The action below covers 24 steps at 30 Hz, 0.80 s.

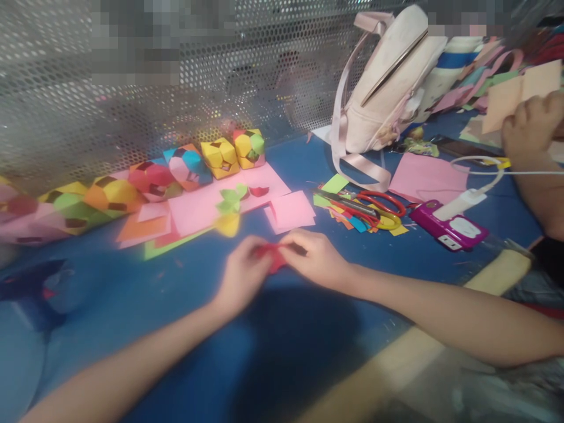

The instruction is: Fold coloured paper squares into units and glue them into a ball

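A small piece of red paper is pinched between my left hand and my right hand, just above the blue table. Fingers of both hands are closed on it, and they cover most of its shape. Beyond my hands lie folded paper pieces in green, yellow and red, partly over pink paper sheets. Another stack of pink squares sits just past my right hand. Along the back stands a row of folded paper balls, including a yellow one.
Scissors lie on paper scraps, beside a purple power strip with a plugged-in white cable. A pale pink backpack leans on the perforated metal panel. A blue glue gun is at left. Another person's hand holds paper at right.
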Tool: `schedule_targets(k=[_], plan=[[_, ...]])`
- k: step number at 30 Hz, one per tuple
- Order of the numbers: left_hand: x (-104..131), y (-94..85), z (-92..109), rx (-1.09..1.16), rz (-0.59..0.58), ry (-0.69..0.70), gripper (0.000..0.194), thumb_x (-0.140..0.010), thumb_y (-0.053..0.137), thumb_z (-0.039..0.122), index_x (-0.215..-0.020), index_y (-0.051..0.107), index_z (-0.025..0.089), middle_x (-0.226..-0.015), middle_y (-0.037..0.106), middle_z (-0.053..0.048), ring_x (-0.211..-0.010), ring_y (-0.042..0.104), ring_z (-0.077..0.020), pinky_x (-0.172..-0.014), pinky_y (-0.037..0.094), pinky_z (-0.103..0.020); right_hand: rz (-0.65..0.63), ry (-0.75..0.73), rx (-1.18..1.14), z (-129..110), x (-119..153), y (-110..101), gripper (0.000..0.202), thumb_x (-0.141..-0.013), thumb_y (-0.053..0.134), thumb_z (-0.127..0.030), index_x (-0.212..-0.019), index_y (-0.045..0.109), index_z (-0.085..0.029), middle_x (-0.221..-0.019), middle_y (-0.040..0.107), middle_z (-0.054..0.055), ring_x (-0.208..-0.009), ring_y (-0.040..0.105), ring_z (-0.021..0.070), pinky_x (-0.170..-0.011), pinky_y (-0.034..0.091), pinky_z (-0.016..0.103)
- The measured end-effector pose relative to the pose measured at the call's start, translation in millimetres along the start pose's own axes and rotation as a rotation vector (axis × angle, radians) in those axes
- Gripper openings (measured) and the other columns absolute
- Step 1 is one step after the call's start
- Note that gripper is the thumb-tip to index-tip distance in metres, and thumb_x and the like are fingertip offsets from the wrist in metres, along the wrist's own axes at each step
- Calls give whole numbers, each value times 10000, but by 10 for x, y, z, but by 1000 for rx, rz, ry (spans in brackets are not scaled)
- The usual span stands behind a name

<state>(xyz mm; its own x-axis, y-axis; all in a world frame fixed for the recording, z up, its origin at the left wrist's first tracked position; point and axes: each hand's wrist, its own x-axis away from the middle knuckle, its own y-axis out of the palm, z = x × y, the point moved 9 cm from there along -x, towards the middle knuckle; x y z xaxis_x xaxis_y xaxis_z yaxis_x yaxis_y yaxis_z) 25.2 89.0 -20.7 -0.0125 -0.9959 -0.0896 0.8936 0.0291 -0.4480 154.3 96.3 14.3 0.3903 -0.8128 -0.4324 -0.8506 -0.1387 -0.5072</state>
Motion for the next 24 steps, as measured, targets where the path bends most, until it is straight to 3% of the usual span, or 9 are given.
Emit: schedule_targets(k=[10,15,21,24], plan=[[2,53,11,84,-50,-15,34,-764,563,203,-790,574,183,-714,603,42,-623,571,-100,-587,452,-197,28,-43,14,-23,-12,-34,143,-812,519,-131,-685,578,-163,-656,600,4,-596,542,101,-577,426,205],[1,12,9,68,-7,-14,22,-755,568,201,-749,563,180,-669,595,48,-591,564,-99,-573,452,-198,-4,-14,9,-17,1,4,58,-782,571,-192,-815,594,-150,-723,596,17,-587,525,101,-577,434,214],[2,-11,23,-5,13,-7,37,-740,556,160,-756,582,181,-703,605,42,-623,558,-101,-585,444,-197,0,-6,7,-13,2,-5,131,-778,517,-139,-650,524,-166,-605,540,-16,-551,503,91,-541,404,198],[0,-15,14,-6,12,-9,59,-749,552,171,-787,595,184,-732,620,36,-643,562,-106,-596,444,-201,3,-14,14,-5,1,-11,109,-784,524,-144,-678,541,-161,-627,558,-8,-559,516,94,-546,412,200]])
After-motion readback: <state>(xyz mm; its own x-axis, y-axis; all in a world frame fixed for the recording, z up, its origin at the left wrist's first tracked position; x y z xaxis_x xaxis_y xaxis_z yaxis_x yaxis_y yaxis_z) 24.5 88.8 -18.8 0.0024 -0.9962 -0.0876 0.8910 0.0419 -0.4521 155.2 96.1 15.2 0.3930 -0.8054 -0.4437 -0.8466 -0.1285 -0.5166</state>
